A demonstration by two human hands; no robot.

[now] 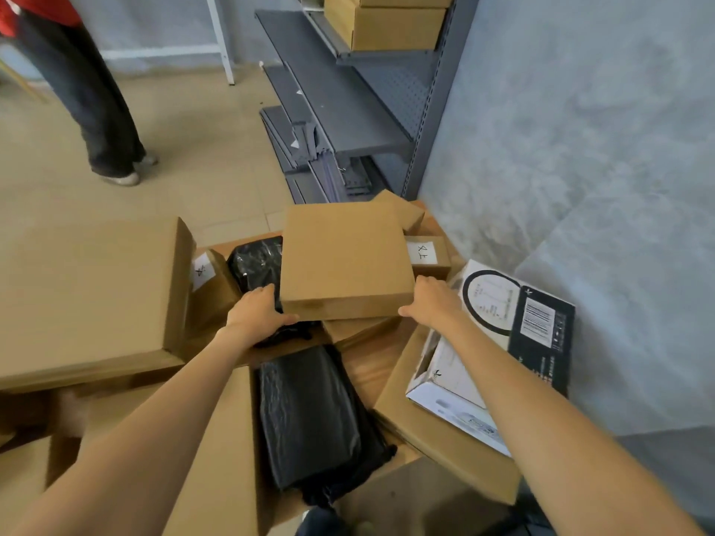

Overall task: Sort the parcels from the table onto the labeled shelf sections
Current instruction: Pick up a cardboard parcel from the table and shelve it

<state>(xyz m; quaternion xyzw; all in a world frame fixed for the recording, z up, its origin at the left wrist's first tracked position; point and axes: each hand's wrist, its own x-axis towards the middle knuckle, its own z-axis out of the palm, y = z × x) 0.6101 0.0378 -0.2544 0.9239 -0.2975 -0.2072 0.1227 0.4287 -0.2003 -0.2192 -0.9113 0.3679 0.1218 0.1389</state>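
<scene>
Flat, square, plain brown cardboard box [344, 257] lies level, no clear long axis, above the wooden table [361, 359]. Left hand [257, 309] and right hand [431, 299] grip its near corners; matte surface, crisp edges.

Both hands grip a flat brown box [344, 257] at its near corners: left hand [259, 307], right hand [433, 299]. Box sits above black bagged parcels [309, 415] and other cartons on table [371, 365]. Grey shelf unit [371, 106] beyond, holding stacked cartons [390, 25]. Second person's legs [93, 94] at far left.
</scene>
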